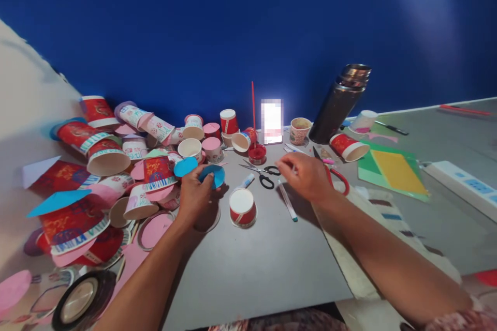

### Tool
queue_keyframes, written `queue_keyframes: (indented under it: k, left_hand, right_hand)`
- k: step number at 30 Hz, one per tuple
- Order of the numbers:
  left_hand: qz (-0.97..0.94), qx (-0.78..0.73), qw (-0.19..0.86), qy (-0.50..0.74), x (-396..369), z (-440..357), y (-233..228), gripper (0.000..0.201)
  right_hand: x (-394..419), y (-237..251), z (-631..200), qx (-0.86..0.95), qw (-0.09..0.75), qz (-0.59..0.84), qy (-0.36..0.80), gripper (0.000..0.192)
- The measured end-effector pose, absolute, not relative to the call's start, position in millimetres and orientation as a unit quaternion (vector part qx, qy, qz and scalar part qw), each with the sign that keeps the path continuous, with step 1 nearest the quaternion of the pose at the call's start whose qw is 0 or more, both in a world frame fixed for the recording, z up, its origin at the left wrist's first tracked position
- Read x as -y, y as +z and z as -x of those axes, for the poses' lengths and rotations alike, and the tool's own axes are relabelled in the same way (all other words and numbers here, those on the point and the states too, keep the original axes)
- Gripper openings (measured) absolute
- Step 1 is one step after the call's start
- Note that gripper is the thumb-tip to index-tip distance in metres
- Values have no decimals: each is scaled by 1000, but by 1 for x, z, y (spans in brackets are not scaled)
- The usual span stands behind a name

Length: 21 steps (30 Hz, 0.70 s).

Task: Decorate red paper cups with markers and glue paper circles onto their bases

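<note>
My left hand (pixel 197 194) pinches a blue paper disc (pixel 218 177) between thumb and fingers, above the table. A second blue disc (pixel 185 166) lies at its knuckles; whether the hand holds that one too I cannot tell. In front of it an upturned red paper cup (pixel 243 209) shows its white base. My right hand (pixel 305 173) is closed with fingertips together, over the table by the handles of black scissors (pixel 266 182). Anything in those fingers is hidden. A white marker (pixel 287 200) lies just below it, and a small glue tube (pixel 247 180) between the hands.
Many decorated paper cups (pixel 108 158) are heaped at the left, with a tape roll (pixel 83 297) in front. A dark flask (pixel 337 106), a bright phone (pixel 272 121) and a red paint pot (pixel 257 153) stand at the back. Red-handled scissors (pixel 341 181), coloured paper (pixel 399 170) and a power strip (pixel 462 186) lie right.
</note>
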State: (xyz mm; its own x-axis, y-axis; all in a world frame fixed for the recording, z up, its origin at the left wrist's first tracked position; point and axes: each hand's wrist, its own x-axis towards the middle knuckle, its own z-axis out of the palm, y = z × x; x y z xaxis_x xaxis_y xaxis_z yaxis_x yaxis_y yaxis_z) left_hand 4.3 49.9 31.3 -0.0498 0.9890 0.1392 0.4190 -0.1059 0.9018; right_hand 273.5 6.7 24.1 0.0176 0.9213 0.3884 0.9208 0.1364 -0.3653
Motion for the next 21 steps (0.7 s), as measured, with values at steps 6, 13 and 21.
queue_keyframes:
  k: [6,13,21]
  left_hand:
    - [-569,-571,376,457,-45,-8,32,30]
    - [-556,-578,388,454,-44,-10,23,31]
    - [-592,-582,354,432,-56,1,2,31]
  right_hand:
    - [-18,31,-309,670,151,726,37,19]
    - [-15,37,-298,661,93,742,57,24]
    - [-22,56,-346,503,97,859,-13,33]
